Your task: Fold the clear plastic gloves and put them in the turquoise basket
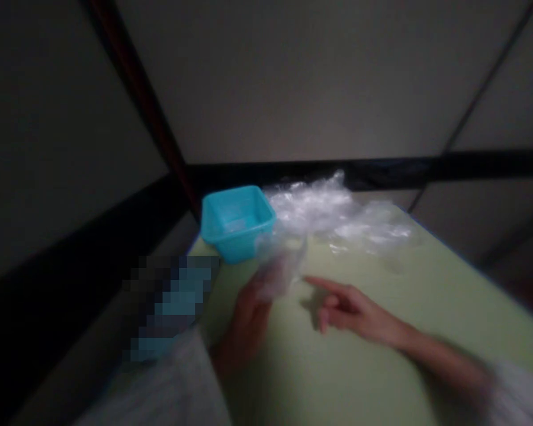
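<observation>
My left hand (250, 310) is closed on a clear plastic bag (282, 272), which covers its fingertips and blurs them. This bag is in front of the turquoise plastic basket (242, 242). My right hand (353, 313) is just to the right, above the table, with its index finger stretched toward the bag and the other fingers loosely bent. Nothing shows in that hand, and a small gap separates its fingertip from the bag. Behind both hands lies a loose heap of clear plastic bags (320, 210). Inside the basket, something pale lies at the bottom, too blurred to name.
The pale green table (337, 378) narrows toward a grey wall (311, 77) with a dark band along it. A dark, pixelated object with light blue patches (182, 299) sits at the table's left edge. The light is dim.
</observation>
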The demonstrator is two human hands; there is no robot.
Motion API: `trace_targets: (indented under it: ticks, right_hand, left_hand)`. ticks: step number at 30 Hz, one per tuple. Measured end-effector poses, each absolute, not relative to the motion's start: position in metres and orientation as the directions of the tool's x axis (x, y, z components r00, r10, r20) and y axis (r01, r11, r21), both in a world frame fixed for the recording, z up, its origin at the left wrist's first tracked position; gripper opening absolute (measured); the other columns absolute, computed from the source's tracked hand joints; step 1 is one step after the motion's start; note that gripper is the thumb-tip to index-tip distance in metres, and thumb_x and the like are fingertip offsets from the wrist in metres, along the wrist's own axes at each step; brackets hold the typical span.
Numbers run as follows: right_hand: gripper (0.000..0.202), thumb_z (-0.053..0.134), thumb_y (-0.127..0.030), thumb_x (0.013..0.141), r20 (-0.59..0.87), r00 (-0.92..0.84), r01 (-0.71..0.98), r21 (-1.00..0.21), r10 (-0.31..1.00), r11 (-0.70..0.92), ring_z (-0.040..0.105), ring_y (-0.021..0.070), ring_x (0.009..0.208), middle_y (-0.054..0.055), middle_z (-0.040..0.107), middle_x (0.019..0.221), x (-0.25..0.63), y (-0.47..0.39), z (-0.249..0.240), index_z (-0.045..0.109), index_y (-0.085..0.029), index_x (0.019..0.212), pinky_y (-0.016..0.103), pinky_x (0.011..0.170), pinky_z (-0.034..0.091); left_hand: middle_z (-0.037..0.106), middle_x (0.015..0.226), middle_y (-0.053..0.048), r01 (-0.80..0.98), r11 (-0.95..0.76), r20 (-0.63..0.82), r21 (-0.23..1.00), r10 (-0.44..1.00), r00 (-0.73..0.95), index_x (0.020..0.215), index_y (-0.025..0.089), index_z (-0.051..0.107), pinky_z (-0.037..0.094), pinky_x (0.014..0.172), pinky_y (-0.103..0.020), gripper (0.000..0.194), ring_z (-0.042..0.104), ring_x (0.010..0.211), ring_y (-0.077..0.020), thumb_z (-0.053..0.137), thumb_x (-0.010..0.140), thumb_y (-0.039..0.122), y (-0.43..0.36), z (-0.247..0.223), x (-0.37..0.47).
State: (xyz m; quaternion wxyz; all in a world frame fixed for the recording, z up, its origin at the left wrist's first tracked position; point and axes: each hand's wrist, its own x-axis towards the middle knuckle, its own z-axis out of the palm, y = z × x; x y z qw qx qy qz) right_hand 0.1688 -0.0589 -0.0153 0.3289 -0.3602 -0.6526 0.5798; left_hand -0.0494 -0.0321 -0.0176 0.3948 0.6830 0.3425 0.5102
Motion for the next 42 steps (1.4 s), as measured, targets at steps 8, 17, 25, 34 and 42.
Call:
trace_targets:
  ticks: [8,17,25,34,42]
  right_hand:
    - [0.067,0.054,-0.069,0.074,-0.057,-0.567,-0.488,-0.781,0.822,-0.391,0.05,0.0236,0.117,0.007,0.055,0.127,0.177,-0.055,-0.005,0.049,-0.027,0.126,0.038,0.091,0.044]
    - [0.076,0.08,-0.015,0.061,0.009,-0.467,-0.463,-0.854,0.884,-0.236,0.056,0.0202,0.111,0.005,0.054,0.13,0.172,-0.061,-0.004,0.046,-0.028,0.128,0.032,0.092,0.046]
    - [0.034,0.069,-0.021,0.077,-0.185,-0.419,-0.356,-0.867,0.889,-0.348,0.067,0.0133,0.079,0.007,0.069,0.103,0.175,-0.055,-0.011,0.061,-0.019,0.11,0.022,0.068,0.055]
    - [0.043,0.08,-0.018,0.063,-0.223,-0.327,-0.344,-0.877,0.918,-0.336,0.067,0.0125,0.075,0.003,0.071,0.09,0.176,-0.055,-0.007,0.063,-0.019,0.102,0.022,0.068,0.053]
    - [0.045,0.082,-0.018,0.057,-0.239,-0.208,-0.272,-0.917,0.948,-0.291,0.064,0.0096,0.064,0.0,0.07,0.081,0.178,-0.05,0.0,0.063,-0.017,0.098,0.016,0.056,0.049]
  left_hand:
    - [0.034,0.145,-0.015,0.452,-0.892,0.452,-0.019,0.395,0.8,0.131,0.019,0.046,0.016,0.109,-0.053,0.052,0.021,0.138,-0.0285,0.036,0.083,0.002,-0.053,-0.006,-0.044]
    - [0.018,0.151,-0.014,0.347,-0.886,0.394,0.308,0.45,0.801,0.131,0.022,0.048,0.0,0.106,-0.062,0.055,0.012,0.138,-0.039,0.052,0.083,0.047,-0.055,-0.005,-0.048]
    - [0.044,0.135,-0.007,0.259,-0.476,0.405,0.841,0.869,0.282,0.1,0.021,0.07,0.027,0.108,-0.038,0.034,0.039,0.128,-0.0251,0.044,0.091,0.042,-0.049,-0.002,-0.044]
    - [0.069,0.103,-0.007,0.033,-0.053,0.037,0.998,0.925,0.379,0.097,0.017,0.072,0.046,0.086,-0.032,0.028,0.061,0.098,-0.0231,0.058,0.082,0.037,-0.041,-0.01,-0.039]
    - [0.069,0.067,-0.003,0.027,0.057,-0.062,0.998,0.972,0.228,0.086,0.012,0.074,0.044,0.055,-0.021,0.023,0.057,0.056,-0.012,0.069,0.067,0.025,-0.044,-0.001,-0.036]
